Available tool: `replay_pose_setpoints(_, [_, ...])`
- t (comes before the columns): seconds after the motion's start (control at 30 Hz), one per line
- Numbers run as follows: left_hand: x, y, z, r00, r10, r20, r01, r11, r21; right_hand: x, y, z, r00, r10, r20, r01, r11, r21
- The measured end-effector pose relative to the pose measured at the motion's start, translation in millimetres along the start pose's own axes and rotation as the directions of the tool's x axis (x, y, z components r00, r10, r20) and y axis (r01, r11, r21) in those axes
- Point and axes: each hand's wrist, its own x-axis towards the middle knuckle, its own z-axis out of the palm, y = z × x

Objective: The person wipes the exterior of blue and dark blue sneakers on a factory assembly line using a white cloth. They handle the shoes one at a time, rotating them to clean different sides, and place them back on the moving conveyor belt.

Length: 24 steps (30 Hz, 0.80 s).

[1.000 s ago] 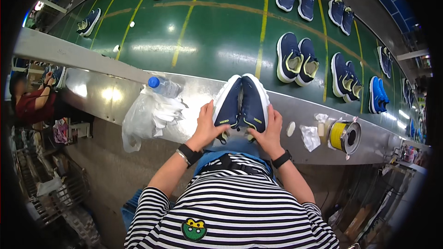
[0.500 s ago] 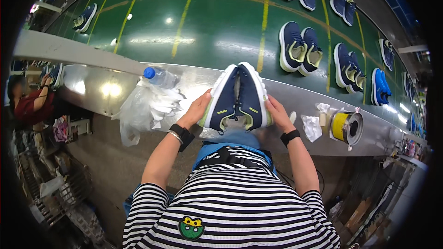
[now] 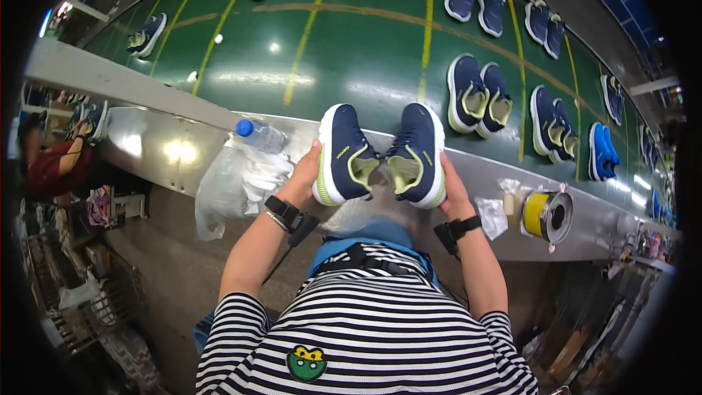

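Observation:
A navy sneaker (image 3: 338, 132) with a white sole and lime lining is gripped by my left hand (image 3: 308, 170) along its outer side. Its mate, another navy sneaker (image 3: 422, 132), is held the same way by my right hand (image 3: 455, 186). Both shoes are raised in front of me over the metal ledge, toes pointing away and openings partly facing me. A gap shows between the toes, while the inner sides come close near the tongues. Most of my fingers are hidden behind the soles.
A green conveyor belt (image 3: 358, 51) with yellow lines carries several pairs of sneakers. On the metal ledge (image 3: 153, 148) lie a blue-capped bottle (image 3: 262, 135), a plastic bag (image 3: 223, 186) of white paper, crumpled paper (image 3: 491, 217) and a yellow-labelled can (image 3: 547, 216). Another person (image 3: 58, 161) sits at far left.
The two shoes have been turned and drawn apart at the toes, so their openings show more. Both hands still hold them. Shoes on the belt appear slightly lower in view.

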Motion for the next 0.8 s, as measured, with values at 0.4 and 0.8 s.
replay_pose_setpoints(0.4, [20.2,18.0,23.4,0.998,0.032,-0.061,-0.046,0.971,-0.235,-2.2,-3.5,64.7,1.000,-0.011,-0.007,0.012,0.957,0.289])
replay_pose_setpoints(0.8, [25.2,13.5,18.9,0.925,0.365,-0.107,-0.378,0.915,-0.141,3.4,4.1,71.9,0.999,0.044,-0.028,-0.030,0.916,0.399])
